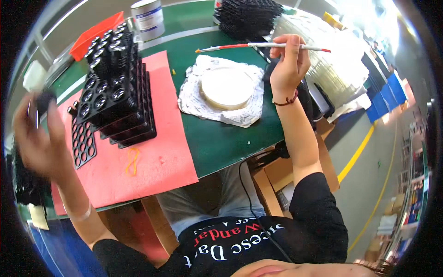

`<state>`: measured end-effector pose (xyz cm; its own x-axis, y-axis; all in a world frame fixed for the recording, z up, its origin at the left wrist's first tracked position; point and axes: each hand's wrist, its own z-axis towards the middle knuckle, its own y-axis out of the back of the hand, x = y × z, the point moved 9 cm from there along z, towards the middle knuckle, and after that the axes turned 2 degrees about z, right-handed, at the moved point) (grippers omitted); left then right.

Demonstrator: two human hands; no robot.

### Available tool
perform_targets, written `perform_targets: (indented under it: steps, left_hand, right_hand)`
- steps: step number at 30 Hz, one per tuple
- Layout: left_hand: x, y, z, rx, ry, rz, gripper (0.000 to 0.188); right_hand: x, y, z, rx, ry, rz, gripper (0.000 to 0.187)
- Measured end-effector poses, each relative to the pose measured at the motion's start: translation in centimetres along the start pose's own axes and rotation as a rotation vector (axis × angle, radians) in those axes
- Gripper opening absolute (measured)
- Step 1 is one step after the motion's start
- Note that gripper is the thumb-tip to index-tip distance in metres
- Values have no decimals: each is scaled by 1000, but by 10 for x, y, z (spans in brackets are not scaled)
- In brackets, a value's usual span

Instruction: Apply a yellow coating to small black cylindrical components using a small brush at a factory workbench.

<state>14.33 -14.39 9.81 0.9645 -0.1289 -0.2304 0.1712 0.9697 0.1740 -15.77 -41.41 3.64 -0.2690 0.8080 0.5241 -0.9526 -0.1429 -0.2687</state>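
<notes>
My right hand (pixel 291 62) pinches a thin paintbrush (pixel 235 46) with a red and white handle, held level above the table. Its tip points left, past a round white dish (pixel 227 86) on a crumpled white cloth (pixel 190 99). At the far left my left hand (pixel 39 143) is raised and smeared by motion. Between its thumb and fingers is a small black part (pixel 44 102) with a shiny side, its exact kind blurred. Beside that hand, a stack of black trays with round holes (pixel 134 111) carries several shiny black cylinders (pixel 99 67). A flat perforated black tray (pixel 84 143) leans near the stack.
A pink sheet (pixel 170 157) with a yellow rubber band (pixel 132 161) covers part of the green table (pixel 221 147). Behind are a red bin (pixel 97 34), a white can (pixel 148 21), piled black trays (pixel 247 18) and clear trays (pixel 318 41). Cardboard boxes (pixel 267 180) stand below.
</notes>
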Motion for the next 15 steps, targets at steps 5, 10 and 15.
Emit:
perform_targets:
  steps: [5, 10, 15]
  left_hand:
    - [-89, -77, -104, 847, -277, -555, 41]
    - [-46, -113, -137, 794, 302, -684, 25]
    - [-19, -129, -166, 971, 882, -833, 22]
  right_hand:
    - [21, -1, -7, 33, 151, -34, 36]
    - [33, -7, -8, 58, 305, -17, 34]
    - [34, -13, -13, 112, 313, 26, 35]
